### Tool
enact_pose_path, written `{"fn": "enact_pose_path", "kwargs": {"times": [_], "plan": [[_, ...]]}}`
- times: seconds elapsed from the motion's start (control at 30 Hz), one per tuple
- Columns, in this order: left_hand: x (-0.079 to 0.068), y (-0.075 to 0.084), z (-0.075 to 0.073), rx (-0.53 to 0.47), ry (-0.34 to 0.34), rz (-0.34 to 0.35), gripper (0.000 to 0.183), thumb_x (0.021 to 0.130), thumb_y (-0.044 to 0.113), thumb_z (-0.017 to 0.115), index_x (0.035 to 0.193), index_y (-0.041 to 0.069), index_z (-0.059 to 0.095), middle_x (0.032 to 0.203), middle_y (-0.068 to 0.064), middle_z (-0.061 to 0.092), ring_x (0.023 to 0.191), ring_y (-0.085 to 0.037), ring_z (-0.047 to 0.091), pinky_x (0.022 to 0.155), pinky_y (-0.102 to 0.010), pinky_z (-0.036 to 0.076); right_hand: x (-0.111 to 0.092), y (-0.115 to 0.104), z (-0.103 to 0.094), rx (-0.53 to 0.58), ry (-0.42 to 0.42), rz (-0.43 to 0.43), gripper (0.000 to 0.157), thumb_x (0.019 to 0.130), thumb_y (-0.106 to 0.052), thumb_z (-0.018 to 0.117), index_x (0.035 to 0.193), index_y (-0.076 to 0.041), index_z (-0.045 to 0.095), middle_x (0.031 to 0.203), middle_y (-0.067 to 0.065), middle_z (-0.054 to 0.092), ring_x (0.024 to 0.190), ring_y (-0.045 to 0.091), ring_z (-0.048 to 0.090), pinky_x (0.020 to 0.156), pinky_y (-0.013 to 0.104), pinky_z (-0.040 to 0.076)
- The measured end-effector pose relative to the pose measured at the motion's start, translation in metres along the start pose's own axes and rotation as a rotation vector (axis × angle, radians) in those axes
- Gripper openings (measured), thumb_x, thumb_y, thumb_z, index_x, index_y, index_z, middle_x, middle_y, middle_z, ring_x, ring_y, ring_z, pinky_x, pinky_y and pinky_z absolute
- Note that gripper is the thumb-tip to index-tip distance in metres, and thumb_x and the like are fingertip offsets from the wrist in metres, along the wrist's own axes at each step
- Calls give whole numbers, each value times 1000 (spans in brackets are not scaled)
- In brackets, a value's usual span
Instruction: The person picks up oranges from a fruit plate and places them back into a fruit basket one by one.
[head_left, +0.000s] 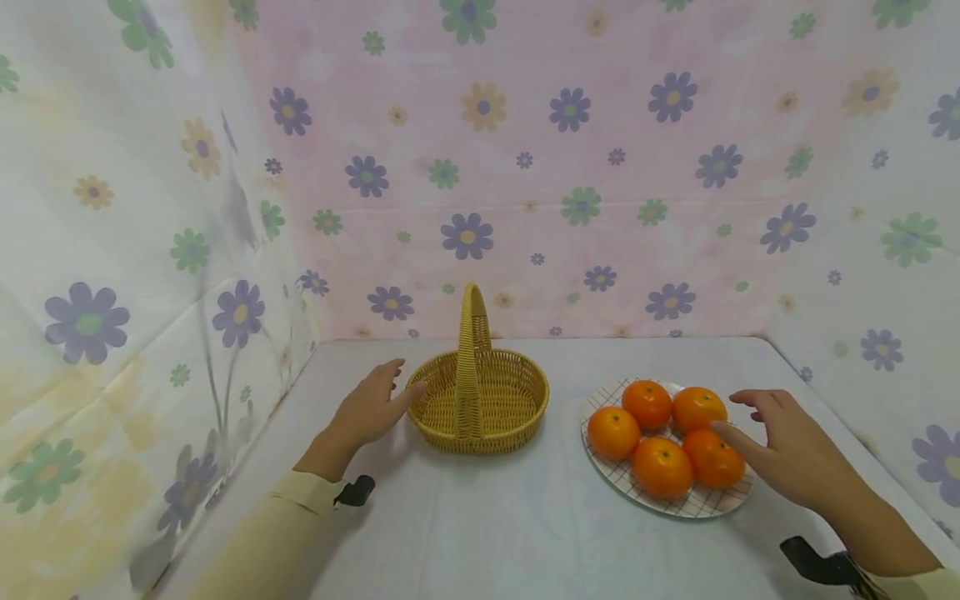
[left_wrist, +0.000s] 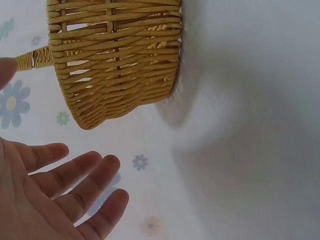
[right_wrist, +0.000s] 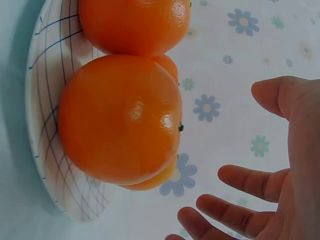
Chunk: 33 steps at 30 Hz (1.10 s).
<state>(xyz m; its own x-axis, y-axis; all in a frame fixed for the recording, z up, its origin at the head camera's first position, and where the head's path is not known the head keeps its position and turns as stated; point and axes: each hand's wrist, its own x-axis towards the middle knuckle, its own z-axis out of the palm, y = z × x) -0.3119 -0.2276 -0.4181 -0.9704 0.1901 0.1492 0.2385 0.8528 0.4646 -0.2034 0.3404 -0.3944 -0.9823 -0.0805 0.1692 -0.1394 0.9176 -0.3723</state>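
A yellow woven basket with a tall arched handle stands on the table, nothing inside it. My left hand hovers at its left side, fingers spread and holding nothing; in the left wrist view a gap shows between the fingers and the basket's wall. To the right, a round plate with a grid pattern carries several oranges. Over the plate's right edge is my right hand, thumb and fingers apart, grasping nothing. The right wrist view shows one orange close by, apart from that hand.
A white cloth covers the table. Flower-printed sheets hang as a back wall and as side walls at left and right. The basket's handle rises high above its rim. Bare table lies between basket and plate.
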Motion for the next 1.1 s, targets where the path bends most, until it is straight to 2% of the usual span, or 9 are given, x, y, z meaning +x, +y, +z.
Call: {"fn": "enact_pose_path", "kwargs": {"times": [0.23,0.37,0.57,0.7,0.9,1.1], "plan": [[9,-4,9,-56,55,-36,81,99,59,56,155,4,39,145,-22,57,123,-38,62,97,-57,53,-7,6,10,44,-15,56,81,95,-63,61,142,1,47,138,32,46,112,47,57,83,63,57],[14,-5,12,-93,62,-76,79,97,53,62,154,3,41,143,-20,58,122,-37,63,96,-56,54,-9,8,17,63,-10,37,80,95,-62,62,141,2,48,138,30,49,112,45,58,85,64,56],[19,-3,14,-197,65,-178,77,95,49,67,151,3,43,141,-20,60,124,-37,63,96,-53,56,-12,7,19,73,23,-5,74,96,-56,65,139,2,49,136,28,51,111,45,59,84,64,55],[19,0,14,-256,72,-267,70,94,43,68,147,2,48,138,-21,61,123,-38,62,94,-51,57,-12,6,21,91,13,4,73,96,-54,65,139,3,48,136,28,51,109,44,59,83,63,55],[25,3,19,-412,59,-361,63,94,36,69,142,0,52,135,-24,60,104,-34,70,77,-36,62,-13,7,25,110,-11,62,82,92,-59,69,140,3,47,135,29,49,110,42,58,85,60,57],[28,4,24,-568,55,-414,55,95,29,70,139,-1,55,138,-24,58,115,-35,67,76,-33,63,-14,10,28,134,-9,66,86,86,-59,76,139,2,48,135,28,51,112,41,58,86,57,59]]}}
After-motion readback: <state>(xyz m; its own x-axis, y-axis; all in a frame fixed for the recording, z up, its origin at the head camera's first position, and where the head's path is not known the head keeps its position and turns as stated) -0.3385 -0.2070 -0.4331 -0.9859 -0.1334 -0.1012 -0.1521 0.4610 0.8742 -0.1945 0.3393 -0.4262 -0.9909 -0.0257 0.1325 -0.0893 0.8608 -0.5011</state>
